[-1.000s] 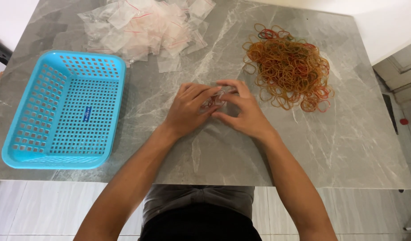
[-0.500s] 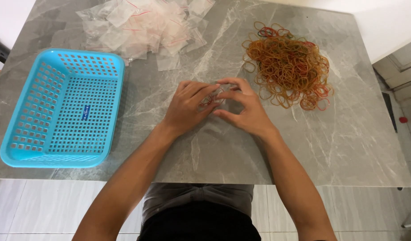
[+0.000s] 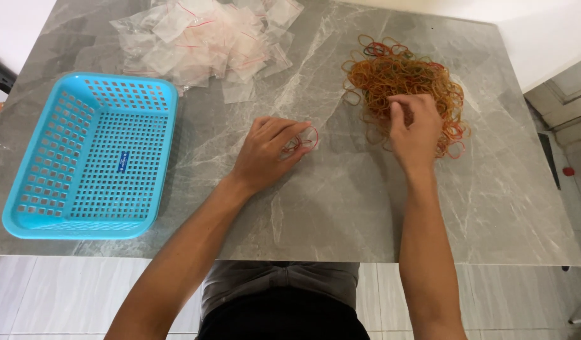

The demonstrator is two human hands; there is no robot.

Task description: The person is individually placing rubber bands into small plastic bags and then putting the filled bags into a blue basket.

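My left hand point(image 3: 268, 153) rests on the grey marble table point(image 3: 341, 208) near its middle, its fingers closed on a small clear plastic bag point(image 3: 303, 140) with rubber bands inside. My right hand point(image 3: 416, 131) lies over the near edge of a heap of orange, yellow and red rubber bands point(image 3: 401, 79), with fingers curled down into the bands. Whether it grips any band is hidden by the fingers.
A light blue perforated plastic basket point(image 3: 92, 154) stands at the left with nothing in it. A pile of small clear zip bags point(image 3: 208, 41) lies at the back, left of the rubber bands. The table's near edge runs just in front of my body.
My right hand has left the small bag and moved right and away onto the rubber band heap. My left hand stays in place holding the bag.
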